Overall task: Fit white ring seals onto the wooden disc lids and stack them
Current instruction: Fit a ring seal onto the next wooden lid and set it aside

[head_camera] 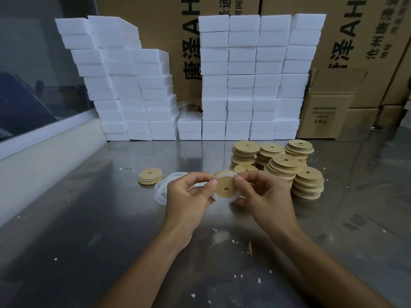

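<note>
Above the steel table, both hands hold one wooden disc lid (225, 185) with a small centre hole. A white ring seal (231, 174) runs around its edge. My left hand (189, 196) pinches the disc's left edge between thumb and fingers. My right hand (260, 194) pinches its right edge, thumb on the face. Loose white ring seals (163, 190) lie on the table left of my left hand. A short stack of lids with a seal (150, 176) sits further left. Several stacks of bare wooden lids (287, 165) stand to the right, behind my right hand.
White foam blocks (242, 85) form a wall along the back of the table, with cardboard boxes (327, 112) behind and to the right. A low white ledge (44, 156) borders the left side. White crumbs dot the steel table (111, 218).
</note>
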Motion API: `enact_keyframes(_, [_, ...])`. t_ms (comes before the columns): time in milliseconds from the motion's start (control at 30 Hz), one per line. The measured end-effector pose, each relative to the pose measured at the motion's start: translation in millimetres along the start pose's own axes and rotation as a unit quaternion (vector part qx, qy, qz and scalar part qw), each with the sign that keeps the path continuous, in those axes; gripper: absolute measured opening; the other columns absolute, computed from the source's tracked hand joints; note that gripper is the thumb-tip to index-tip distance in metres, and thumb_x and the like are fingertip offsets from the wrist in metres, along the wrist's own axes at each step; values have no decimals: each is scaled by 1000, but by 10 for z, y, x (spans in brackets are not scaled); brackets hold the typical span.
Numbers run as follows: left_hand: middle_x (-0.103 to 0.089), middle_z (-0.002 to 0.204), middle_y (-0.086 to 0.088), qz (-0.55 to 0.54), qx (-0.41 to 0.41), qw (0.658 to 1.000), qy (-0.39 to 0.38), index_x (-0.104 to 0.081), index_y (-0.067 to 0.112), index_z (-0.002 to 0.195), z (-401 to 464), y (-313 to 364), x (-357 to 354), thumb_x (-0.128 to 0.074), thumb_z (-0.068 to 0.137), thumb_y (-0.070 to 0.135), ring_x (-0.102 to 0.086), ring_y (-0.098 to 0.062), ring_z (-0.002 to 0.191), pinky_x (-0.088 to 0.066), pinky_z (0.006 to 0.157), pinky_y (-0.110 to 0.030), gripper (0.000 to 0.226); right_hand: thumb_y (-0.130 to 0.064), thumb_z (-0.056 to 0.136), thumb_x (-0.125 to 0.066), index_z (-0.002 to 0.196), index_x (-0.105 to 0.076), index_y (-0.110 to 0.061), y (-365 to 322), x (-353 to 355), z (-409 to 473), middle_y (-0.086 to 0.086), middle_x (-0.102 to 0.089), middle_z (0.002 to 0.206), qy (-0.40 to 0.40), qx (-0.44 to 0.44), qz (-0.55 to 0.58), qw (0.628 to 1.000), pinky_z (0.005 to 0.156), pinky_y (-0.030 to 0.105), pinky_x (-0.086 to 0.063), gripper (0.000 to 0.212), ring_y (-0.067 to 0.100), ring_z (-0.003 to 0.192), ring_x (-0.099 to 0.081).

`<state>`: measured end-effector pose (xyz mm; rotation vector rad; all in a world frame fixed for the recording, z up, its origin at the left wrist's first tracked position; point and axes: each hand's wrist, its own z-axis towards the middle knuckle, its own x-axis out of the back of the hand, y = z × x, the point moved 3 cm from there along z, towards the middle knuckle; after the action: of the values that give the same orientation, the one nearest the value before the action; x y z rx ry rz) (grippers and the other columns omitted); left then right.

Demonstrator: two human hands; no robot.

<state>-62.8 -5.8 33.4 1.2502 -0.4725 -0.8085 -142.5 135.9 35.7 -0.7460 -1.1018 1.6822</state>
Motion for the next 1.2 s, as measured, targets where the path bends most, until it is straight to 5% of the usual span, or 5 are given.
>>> enact_keyframes(233, [-75, 80, 4, -9, -4, 1000, 25, -74, 21, 73, 4, 11, 12, -74, 84, 13, -72, -11, 79, -59, 64, -27, 14, -8, 89, -69, 85, -74, -7, -56, -19, -15, 6, -76, 82, -9, -16, 44, 999, 62, 25, -59, 6, 17, 79, -74])
enact_keyframes(433, [-76, 82, -1, -35, 32, 999, 27, -72, 16, 74, 22, 25, 51, -74, 82, 9, -73, -21, 86, -61, 73, -37, 11, -3, 88, -70, 86, -74, -6, -95, 5, -11, 8, -76, 83, -29, -29, 31, 999, 70, 39, -63, 6, 24, 81, -74])
enact_keyframes(733, [-73, 85, -15, -131, 89, 987, 26, -67, 0, 82, 16, 27, 53, -71, 82, 3, -73, -25, 83, -60, 70, -39, 5, -1, 87, -68, 91, -71, 5, -133, 26, -7, 12, -76, 83, -38, -37, 77, 996, 64, 22, -59, 8, 20, 79, -74])
enact_keyframes(933, [-70, 98, -24, -154, 101, 983, 23, -65, -1, 84, 16, -19, 30, -69, 83, 1, -72, -32, 92, -60, 77, -45, 5, -4, 91, -64, 85, -67, -4, -70, -24, -9, 15, -74, 84, -34, -93, 124, 987, 63, 34, -61, 7, 20, 78, -70])
enact_keyframes(1200, [-73, 81, 7, 34, -27, 999, -14, -68, 14, 81, 0, 39, 37, -72, 83, 2, -72, -10, 75, -60, 67, -29, 13, -6, 90, -68, 90, -72, -14, -110, 5, -45, -9, -72, 78, 4, 111, -130, 985, 66, 20, -55, 9, 7, 74, -69])
